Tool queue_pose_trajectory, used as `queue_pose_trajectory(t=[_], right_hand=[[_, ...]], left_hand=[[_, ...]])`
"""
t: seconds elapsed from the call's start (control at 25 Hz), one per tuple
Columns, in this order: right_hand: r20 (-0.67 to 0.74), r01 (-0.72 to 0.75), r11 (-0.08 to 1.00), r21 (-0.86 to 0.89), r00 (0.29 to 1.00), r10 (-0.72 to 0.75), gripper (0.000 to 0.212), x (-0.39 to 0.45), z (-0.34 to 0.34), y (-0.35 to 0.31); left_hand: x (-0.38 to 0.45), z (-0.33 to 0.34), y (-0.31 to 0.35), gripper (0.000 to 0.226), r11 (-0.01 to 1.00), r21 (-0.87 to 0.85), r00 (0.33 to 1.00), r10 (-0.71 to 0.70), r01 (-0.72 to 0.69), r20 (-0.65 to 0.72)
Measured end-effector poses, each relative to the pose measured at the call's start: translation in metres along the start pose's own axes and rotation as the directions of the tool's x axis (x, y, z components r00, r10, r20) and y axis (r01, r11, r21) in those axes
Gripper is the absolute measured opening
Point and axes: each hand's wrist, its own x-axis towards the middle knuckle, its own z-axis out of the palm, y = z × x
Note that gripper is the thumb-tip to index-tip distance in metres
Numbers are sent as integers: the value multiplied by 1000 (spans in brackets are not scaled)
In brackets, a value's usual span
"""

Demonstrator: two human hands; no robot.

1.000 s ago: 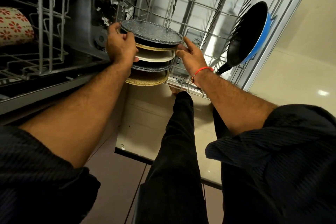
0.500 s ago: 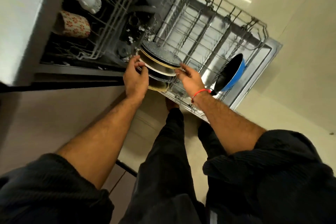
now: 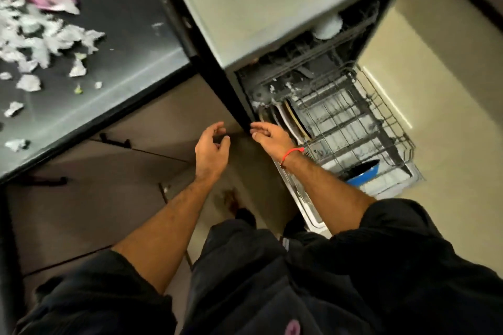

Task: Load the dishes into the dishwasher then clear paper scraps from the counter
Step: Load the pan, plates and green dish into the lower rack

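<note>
1. Left hand: held in the air in front of the cabinet fronts, fingers loosely curled, holding nothing.
2. Right hand: held in the air just beside the left hand, at the near edge of the dishwasher opening. Fingers relaxed and slightly bent, holding nothing. A red string bracelet circles the wrist.
3. Plates: several stand on edge side by side at the near-left end of the lower rack, just beyond the right hand and not touching it. Individual plates are hard to separate because of blur.
4. Lower rack: pulled out over the open dishwasher door.
5. Blue frying pan: set in the far-right end of the lower rack, well apart from the plates.
6. Upper rack: inside the dishwasher, carrying a white dish; its type cannot be determined.
7. Paper scraps: torn white pieces spread over the dark tabletop at upper left, with a pink-printed piece among them.
8. Both hands are well apart from the paper scraps.
</note>
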Motion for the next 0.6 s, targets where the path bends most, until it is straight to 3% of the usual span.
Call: queue_pose_trajectory(t=[0.16, 0.32, 0.6], right_hand=[[125, 152, 980, -128, 983, -136, 31, -8, 71, -58], [247, 311, 927, -209, 934, -258, 25, -11, 163, -109], [382, 434, 891, -131, 852, -358, 24, -22, 369, -184]], left_hand=[[-16, -87, -24, 34, 995, 43, 978, 101, -95, -185], [-26, -184, -68, 32, 996, 8, 926, 85, -89, -368], [-53, -358, -178, 29, 997, -60, 796, 8, -55, -605]])
